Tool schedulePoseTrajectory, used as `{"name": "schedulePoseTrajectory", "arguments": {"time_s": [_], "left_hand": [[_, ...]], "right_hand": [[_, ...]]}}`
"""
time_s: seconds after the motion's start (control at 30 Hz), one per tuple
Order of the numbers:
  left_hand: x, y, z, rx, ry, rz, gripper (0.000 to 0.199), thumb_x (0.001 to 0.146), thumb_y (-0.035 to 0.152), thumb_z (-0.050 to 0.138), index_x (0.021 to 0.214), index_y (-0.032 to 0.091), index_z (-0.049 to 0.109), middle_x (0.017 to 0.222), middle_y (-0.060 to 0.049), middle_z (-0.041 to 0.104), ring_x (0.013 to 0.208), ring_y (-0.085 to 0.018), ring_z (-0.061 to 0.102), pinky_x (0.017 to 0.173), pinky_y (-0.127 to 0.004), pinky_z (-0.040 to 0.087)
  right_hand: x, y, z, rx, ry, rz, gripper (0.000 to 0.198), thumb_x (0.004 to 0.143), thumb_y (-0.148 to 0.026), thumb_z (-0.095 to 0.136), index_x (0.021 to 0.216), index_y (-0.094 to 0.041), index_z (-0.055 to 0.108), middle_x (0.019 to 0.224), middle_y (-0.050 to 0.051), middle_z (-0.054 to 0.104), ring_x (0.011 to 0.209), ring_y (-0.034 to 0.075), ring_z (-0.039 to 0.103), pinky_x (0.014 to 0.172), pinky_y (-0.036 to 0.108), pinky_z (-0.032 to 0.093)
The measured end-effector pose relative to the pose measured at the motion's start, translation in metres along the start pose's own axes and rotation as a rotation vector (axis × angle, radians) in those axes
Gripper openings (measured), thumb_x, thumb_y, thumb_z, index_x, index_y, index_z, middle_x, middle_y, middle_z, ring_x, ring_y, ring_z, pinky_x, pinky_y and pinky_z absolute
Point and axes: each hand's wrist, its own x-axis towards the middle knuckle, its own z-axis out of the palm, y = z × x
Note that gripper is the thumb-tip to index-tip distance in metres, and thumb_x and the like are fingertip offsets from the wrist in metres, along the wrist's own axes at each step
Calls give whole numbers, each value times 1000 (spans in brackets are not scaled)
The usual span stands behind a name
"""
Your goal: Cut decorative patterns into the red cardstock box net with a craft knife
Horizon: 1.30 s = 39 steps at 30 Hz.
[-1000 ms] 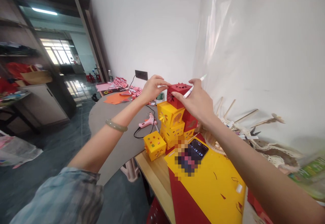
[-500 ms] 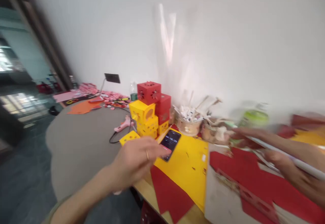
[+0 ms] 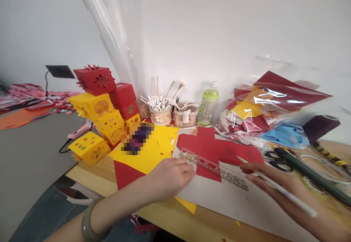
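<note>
My right hand (image 3: 276,185) is closed around a slim white pen-shaped tool (image 3: 292,196), whose pale green pointed tip is above red paper. A cross-like piece of red paper (image 3: 205,139) lies on a pale board (image 3: 238,201). Across the red sheet rests a clear stencil ruler (image 3: 214,165) with cut-out shapes. My left hand (image 3: 171,178), its fingers curled together, is beside the ruler's left end; nothing shows in it, and its fingertips are blurred. To its left, a pixelated phone (image 3: 137,138) lies on yellow paper (image 3: 161,139).
Red and yellow cut-out paper boxes (image 3: 100,105) are stacked at left, by a pink glue gun (image 3: 80,130). Along the wall stand a pot of markers (image 3: 161,116), a basket (image 3: 186,116) and a green bottle (image 3: 208,105). Scissors (image 3: 278,161) and bagged paper (image 3: 263,103) sit right.
My left hand has left the phone and moved right, near the ruler. The view has swung right. My right hand still holds the white tool, now with its tip over the red paper.
</note>
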Motion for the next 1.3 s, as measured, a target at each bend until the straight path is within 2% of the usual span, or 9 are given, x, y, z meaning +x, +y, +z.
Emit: {"name": "schedulePoseTrajectory", "arguments": {"time_s": [0.1,0.2,0.4,0.53,0.67,0.97,1.1,1.2,1.3], "left_hand": [[14,-10,19,37,2,-69,26,92,20,43,112,11,57,120,-12,59,109,-22,56,90,-35,45],[21,-15,32,52,-20,-87,32,91,20,46,118,7,54,123,-15,56,113,-27,53,93,-41,44],[17,-18,41,33,-53,-22,26,90,18,48,115,14,56,119,-8,60,112,-24,53,95,-43,41],[16,-22,40,-23,-3,-20,29,90,21,49,117,11,54,111,-10,64,105,-22,57,92,-40,45],[19,-26,37,-96,23,-45,33,89,26,51,117,9,53,102,-10,66,97,-21,60,84,-35,50],[20,-22,31,-127,59,-72,33,90,23,48,119,8,49,101,-10,66,92,-21,61,80,-34,52],[18,-19,32,-137,148,-65,31,92,20,41,121,11,49,104,-11,65,95,-19,62,80,-33,53],[14,-17,35,-162,214,-54,27,93,15,36,112,13,56,89,-9,68,85,-18,64,75,-30,54],[7,-11,35,-196,228,-94,29,93,15,34,107,13,59,78,-7,67,72,-17,65,66,-29,55]], "right_hand": [[-4,-1,17,68,-221,-56,32,89,-35,45,117,-24,55,114,10,65,96,24,65,76,35,57],[-5,5,34,29,-253,-91,33,89,-32,45,119,-21,56,117,13,62,104,24,61,83,39,53],[-8,25,45,48,-225,-143,32,91,-27,41,119,-21,55,113,12,64,102,23,62,80,36,54],[-14,32,46,65,-193,-91,32,91,-25,42,121,-22,53,117,11,62,101,23,62,80,37,54],[-16,34,49,46,-162,-110,31,91,-26,44,120,-22,53,116,11,62,98,23,64,78,36,55],[-16,31,49,1,-90,-134,30,89,-23,46,117,-20,56,111,12,63,90,22,67,72,33,55],[-21,36,44,-17,-18,-203,32,89,-20,41,114,-23,60,103,10,67,84,22,68,66,30,56],[-26,43,41,-35,-6,-244,40,88,-14,35,117,-28,59,104,7,68,87,22,68,67,30,56],[-27,42,39,-70,18,-265,39,87,-13,35,116,-24,60,102,9,69,84,22,69,64,29,56]]}}
